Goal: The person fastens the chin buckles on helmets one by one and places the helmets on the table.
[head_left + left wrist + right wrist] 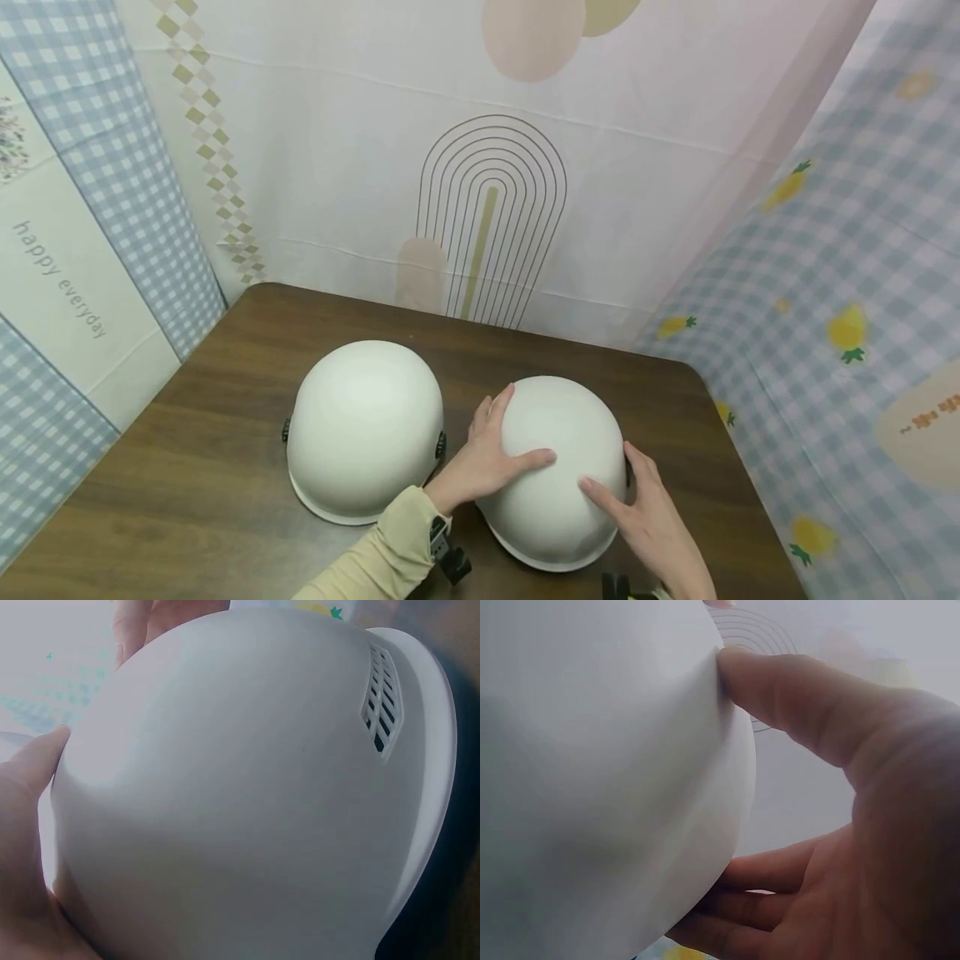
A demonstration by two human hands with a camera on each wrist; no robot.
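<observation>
A smooth white helmet (558,421) sits dome up on the brown wooden table, between both hands. My left hand (487,458) holds its left side, with the thumb lying across the dome and the fingers spread along the far left. On the opposite side my right hand (656,517) grips it, thumb on the dome and fingers down the right flank. In the left wrist view, a slotted vent (382,701) shows near the helmet's flared rim (439,750). The right wrist view has the right thumb (780,686) pressed to the white shell. The helmet's inside is hidden.
A second white helmet (367,425) stands dome up to the left, a black fitting (440,445) on its side close to my left forearm. Brown tabletop (172,475) extends left. Patterned cloths (337,167) hang behind and at both sides.
</observation>
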